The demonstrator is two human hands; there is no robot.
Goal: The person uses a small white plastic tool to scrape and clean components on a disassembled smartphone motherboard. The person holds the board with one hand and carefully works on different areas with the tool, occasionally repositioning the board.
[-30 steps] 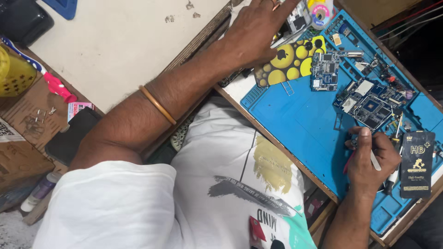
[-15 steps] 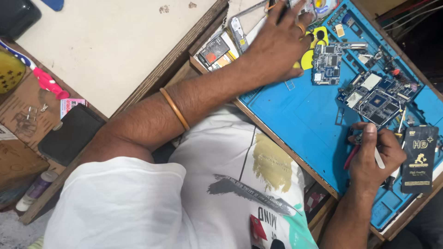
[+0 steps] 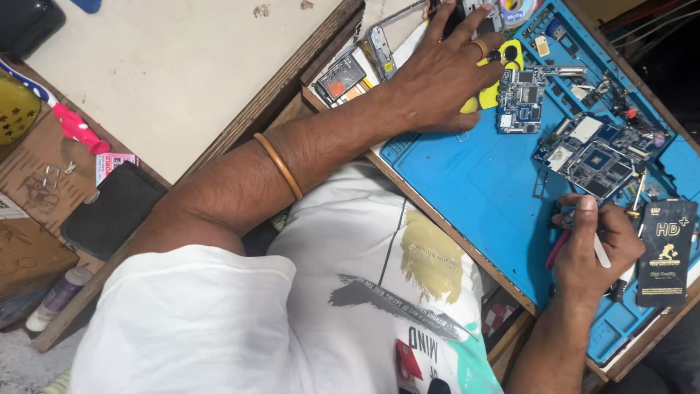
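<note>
My left hand (image 3: 445, 69), a ring on one finger and a brown bangle (image 3: 278, 166) on the forearm, lies spread over a yellow holder (image 3: 510, 55) and dark phone parts at the far edge of a blue work mat (image 3: 474, 182). A small circuit board (image 3: 519, 98) sits just right of its fingers. My right hand (image 3: 594, 248) is closed on a red-handled tool (image 3: 555, 249) and a thin white stick (image 3: 602, 252). It sits just below a larger circuit board (image 3: 598, 157) on the mat.
A black flat package (image 3: 665, 252) lies right of my right hand. A phone frame (image 3: 383, 47) and a small module (image 3: 339, 76) lie by the wooden bench edge. A black case (image 3: 113, 208), a pink item (image 3: 76, 128) and cardboard (image 3: 29, 248) lie on the left.
My left hand has slid from the bench's far edge onto the yellow holder, nearer the small board. My right hand keeps its grip in the same place.
</note>
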